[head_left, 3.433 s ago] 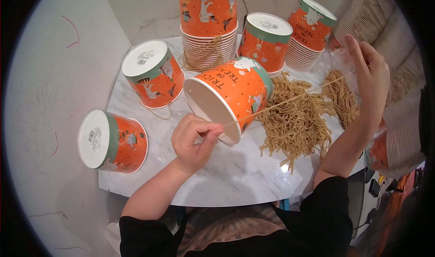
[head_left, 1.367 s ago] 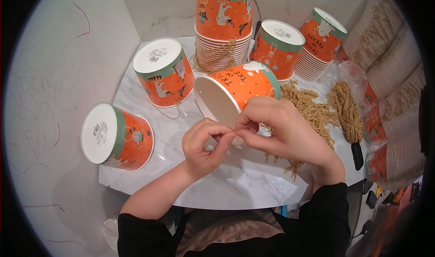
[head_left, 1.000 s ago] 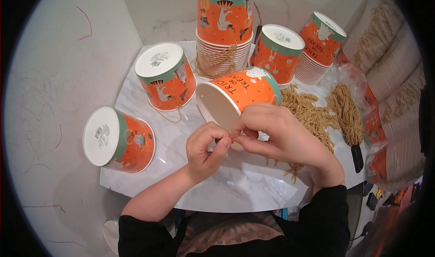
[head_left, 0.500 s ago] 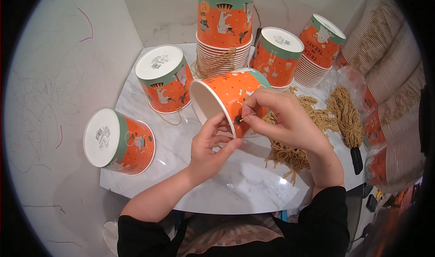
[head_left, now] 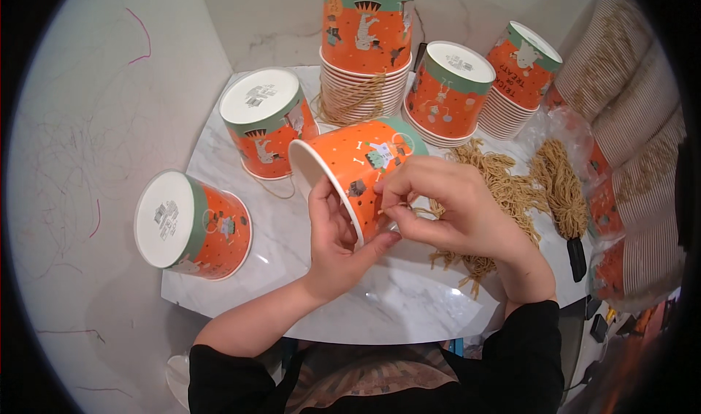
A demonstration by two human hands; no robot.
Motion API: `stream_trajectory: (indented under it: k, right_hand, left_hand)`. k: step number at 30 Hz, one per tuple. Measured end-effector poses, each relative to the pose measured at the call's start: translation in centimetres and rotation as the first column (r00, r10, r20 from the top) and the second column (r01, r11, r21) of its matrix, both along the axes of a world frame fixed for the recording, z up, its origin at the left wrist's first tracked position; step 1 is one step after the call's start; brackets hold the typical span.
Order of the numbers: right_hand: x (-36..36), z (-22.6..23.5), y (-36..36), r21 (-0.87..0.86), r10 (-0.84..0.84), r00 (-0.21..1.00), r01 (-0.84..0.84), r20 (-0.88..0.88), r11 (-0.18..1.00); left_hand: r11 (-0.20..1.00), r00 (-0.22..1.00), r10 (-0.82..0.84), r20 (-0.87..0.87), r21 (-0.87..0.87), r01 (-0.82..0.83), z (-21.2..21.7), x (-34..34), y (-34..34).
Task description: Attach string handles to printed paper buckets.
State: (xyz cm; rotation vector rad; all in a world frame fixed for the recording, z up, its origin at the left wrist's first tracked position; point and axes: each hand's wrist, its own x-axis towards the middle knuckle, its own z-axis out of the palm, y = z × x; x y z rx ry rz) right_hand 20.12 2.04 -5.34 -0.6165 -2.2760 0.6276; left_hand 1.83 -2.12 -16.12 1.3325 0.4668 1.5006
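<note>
Orange bucket (head_left: 347, 158) | I see the left hand (head_left: 336, 250) gripping its rim, right hand (head_left: 449, 198) apparently pinching tan cord (head_left: 421, 210) beside its wall | turned since a second ago, bringing cord work to that wall | tilted over the table (head_left: 409, 315), cord heap (head_left: 505, 188) rightward

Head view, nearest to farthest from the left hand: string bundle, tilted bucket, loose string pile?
1. Tilted bucket: in the left hand's grip, at its rim.
2. Loose string pile: to the right, partly behind the right hand.
3. String bundle: farther right, beside the pile.
</note>
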Motion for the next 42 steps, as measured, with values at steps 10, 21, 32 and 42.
stream_trajectory:
  k: [10, 21, 32, 42]
  right_hand:
    - [-0.2, -0.4, 0.2, 0.264, -0.105, 0.993, 0.087, 0.054, 0.961]
    - [-0.4, -0.6, -0.1, 0.347, -0.159, 0.983, 0.121, 0.086, 0.930]
    - [-0.8, -0.7, -0.5, 0.379, -0.189, 0.974, 0.131, 0.122, 0.916]
    - [-0.8, -1.1, -0.1, 0.480, -0.168, 0.979, 0.091, 0.120, 0.872]
  left_hand:
    - [0.937, 0.951, -0.127, 0.280, -0.281, 0.208, 1.0, 0.0, -0.9]
    - [0.971, 0.981, -0.109, 0.163, -0.196, 0.140, -0.1, 0.0, -0.5]
    - [0.984, 0.995, -0.034, 0.097, -0.172, 0.050, 0.1, 0.1, -0.5]
    - [0.988, 0.996, -0.015, 0.085, -0.154, 0.028, 0.3, -0.1, -0.4]
